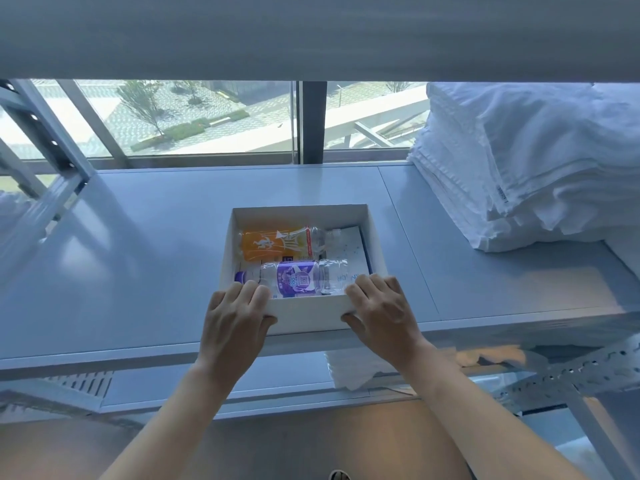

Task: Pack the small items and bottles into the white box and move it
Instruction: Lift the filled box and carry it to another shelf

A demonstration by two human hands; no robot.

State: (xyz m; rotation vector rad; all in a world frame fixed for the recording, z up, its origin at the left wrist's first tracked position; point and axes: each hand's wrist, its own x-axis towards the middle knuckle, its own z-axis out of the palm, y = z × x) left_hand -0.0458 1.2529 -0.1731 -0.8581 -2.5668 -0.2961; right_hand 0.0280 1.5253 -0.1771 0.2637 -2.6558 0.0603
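While the box (304, 315) sits at the shelf's (138, 244) front edge, the left hand (233, 315) grips its near-left corner, fingers over the rim. Inside lie an orange bottle (277, 244) and a purple bottle (298, 279). The right hand (381, 311) grips the near-right corner; towels (526, 161) lie far right.

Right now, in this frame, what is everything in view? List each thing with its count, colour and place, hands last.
box: one, white, open, on the shelf near its front edge
bottles: two, lying flat in the box; orange-label bottle at the back, purple-label bottle nearer the front
packet: one, white with dark edge, under the bottles at the box's right side
shelf: one, pale grey, below the window
folded linen: one stack, white, right end of the shelf
window: behind the shelf, trees and paving outside
left hand: grips the box's near left corner
right hand: grips the box's near right corner
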